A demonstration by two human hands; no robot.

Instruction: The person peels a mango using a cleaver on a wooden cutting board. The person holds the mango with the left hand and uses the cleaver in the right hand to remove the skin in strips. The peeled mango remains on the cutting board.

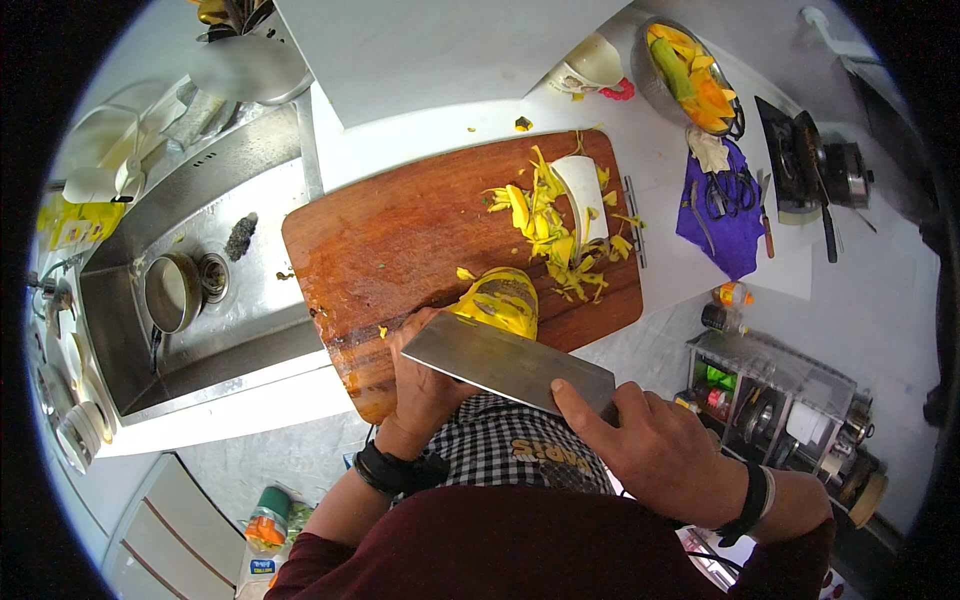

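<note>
My right hand (652,442) grips a broad cleaver (517,364) by its handle, with the index finger laid along the blade. The blade slants across in front of a yellow, partly peeled piece of what looks like pumpkin (506,296), hiding its near side. My left hand (424,375) holds that piece from the left, its fingers partly covered by the blade. Under the piece lies a wooden cutting board (397,225). Yellow peelings (551,232) are heaped on the board's far right, around a curved white object (579,191).
On the left is a steel sink (292,180) with a small pan (171,292) and a dark scourer (241,238). A metal bowl (649,97) of pumpkin chunks (705,86) stands back right, near a purple cloth or bag (716,217) and a knife (766,225). A shelf rack (772,367) stands at right.
</note>
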